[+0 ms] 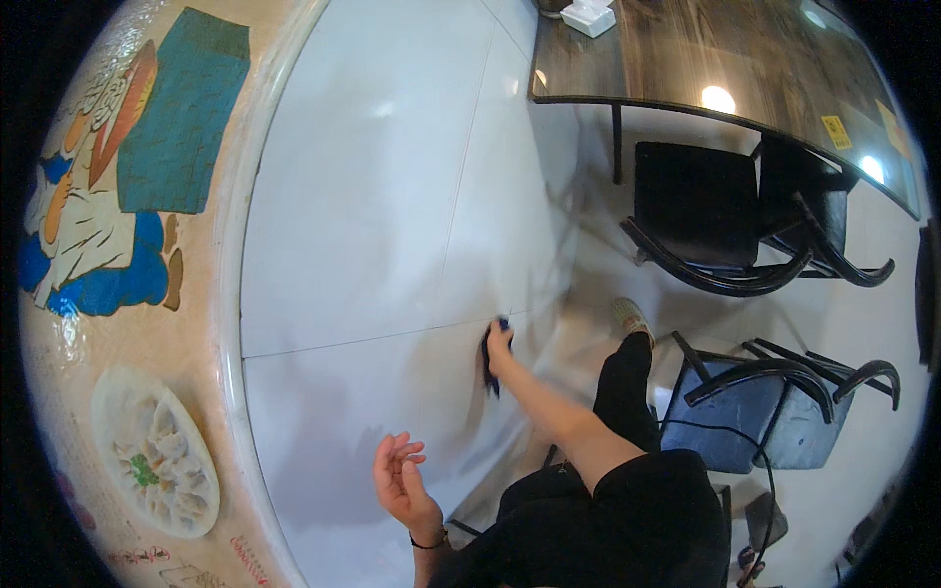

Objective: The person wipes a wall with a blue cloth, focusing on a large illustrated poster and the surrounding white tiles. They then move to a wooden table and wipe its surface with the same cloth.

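Evidently the right hand (500, 351) grips what looks like a dark cloth (492, 379), held against the white panelling (363, 216) by a seam (392, 336); the left hand (400, 482) is loosely curled, empty. Flat, even pressure should wipe best. Red lettering (250, 561) and a yellow label (836, 132) on the desk (657, 59) defeat my eyes.

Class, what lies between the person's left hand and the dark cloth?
In the head view, only bare white wall shows between the left hand and the dark cloth.
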`<state>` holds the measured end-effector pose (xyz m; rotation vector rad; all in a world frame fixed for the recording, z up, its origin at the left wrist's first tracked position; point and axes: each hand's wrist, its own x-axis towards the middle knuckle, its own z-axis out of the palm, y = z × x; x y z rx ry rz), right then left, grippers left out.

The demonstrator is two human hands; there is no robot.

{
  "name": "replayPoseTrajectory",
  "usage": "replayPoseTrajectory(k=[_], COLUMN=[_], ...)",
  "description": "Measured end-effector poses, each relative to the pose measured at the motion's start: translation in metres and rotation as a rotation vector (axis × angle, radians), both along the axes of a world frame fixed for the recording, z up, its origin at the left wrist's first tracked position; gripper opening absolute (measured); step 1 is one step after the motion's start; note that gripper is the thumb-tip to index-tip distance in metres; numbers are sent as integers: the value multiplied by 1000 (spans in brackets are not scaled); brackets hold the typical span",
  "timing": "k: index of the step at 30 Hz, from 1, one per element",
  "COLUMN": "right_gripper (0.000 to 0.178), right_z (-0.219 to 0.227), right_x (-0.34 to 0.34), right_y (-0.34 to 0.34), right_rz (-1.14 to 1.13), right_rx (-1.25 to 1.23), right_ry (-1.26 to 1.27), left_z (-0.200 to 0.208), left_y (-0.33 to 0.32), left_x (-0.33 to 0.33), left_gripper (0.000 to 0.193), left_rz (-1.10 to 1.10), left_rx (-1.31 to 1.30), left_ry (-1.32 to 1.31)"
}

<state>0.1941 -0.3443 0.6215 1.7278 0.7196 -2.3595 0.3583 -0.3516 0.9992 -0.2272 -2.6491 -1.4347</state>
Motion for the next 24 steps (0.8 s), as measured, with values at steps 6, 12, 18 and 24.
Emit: replayPoseTrajectory(k=[6,12,18,24], right_gripper=[74,64,65,64], right_z=[27,10,54,124], right_x=[-113,-112,-8,8], right_y=[189,160,24,21], right_rz=[-196,-292,-175,-172], right_rx=[292,451,355,172], right_ry=[487,431,244,291], left_z=[0,1,0,-1], left_y=[-15,-12,-6,10], left_x=[12,10,7,-6], left_gripper=[37,36,35,36], left_rz=[46,24,10,-74], left_rx=[8,-10,-1,39], left_ry=[-15,24,31,-53])
